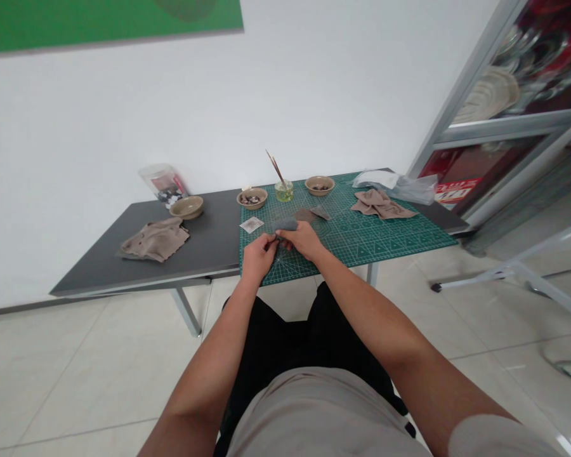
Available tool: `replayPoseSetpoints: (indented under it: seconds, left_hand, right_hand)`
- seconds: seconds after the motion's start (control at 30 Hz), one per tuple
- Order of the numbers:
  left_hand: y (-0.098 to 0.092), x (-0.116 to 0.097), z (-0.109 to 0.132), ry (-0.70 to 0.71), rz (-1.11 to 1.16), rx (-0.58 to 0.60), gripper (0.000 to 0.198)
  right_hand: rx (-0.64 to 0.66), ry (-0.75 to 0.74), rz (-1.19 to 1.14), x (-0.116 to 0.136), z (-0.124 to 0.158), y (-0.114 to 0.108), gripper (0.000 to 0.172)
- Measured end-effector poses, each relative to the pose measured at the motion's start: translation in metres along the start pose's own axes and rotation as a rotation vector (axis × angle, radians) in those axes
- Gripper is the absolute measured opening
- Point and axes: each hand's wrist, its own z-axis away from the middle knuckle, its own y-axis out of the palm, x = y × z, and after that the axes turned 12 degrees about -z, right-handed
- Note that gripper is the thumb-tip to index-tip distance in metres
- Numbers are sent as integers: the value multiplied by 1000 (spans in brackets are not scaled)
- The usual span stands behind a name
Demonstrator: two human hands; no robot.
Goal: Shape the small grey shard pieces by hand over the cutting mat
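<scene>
Both my hands meet over the near edge of a green cutting mat (385, 231). My left hand (258, 256) is closed in a pinch on something small and thin that I cannot make out. My right hand (302, 240) is closed on the near end of a grey piece of cloth (285, 223) lying on the mat. A small white patterned square (252, 224) lies just left of the cloth. A darker scrap (320, 212) lies behind it.
A grey table (209, 244) carries three tan bowls (186, 207) (252, 198) (320, 185), a small glass jar (283, 190) with sticks, a tipped plastic jar (164, 182), tan cloths (155, 239) (381, 204) and a plastic bag (409, 187). A glass-front cabinet (514, 108) stands right.
</scene>
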Motion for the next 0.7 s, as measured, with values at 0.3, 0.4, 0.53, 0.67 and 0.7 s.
replayPoseSetpoints:
  seconds: [0.3, 0.4, 0.53, 0.67, 0.7]
  left_hand:
    - [8, 11, -7, -161, 394, -98, 18]
    - [7, 13, -10, -140, 381, -98, 20]
    - [3, 12, -12, -148, 370, -30, 19]
    - [-3, 9, -14, -127, 352, 80, 17]
    - [-4, 8, -14, -118, 329, 95, 15]
  right_hand:
    - [-95, -29, -201, -7, -3, -1, 30]
    - [-36, -13, -228, -8, -3, -3, 31]
    - [-13, -12, -251, -7, -1, -3, 31]
    - [29, 9, -245, -3, 1, -3, 34]
    - [41, 13, -236, -3, 1, -3, 35]
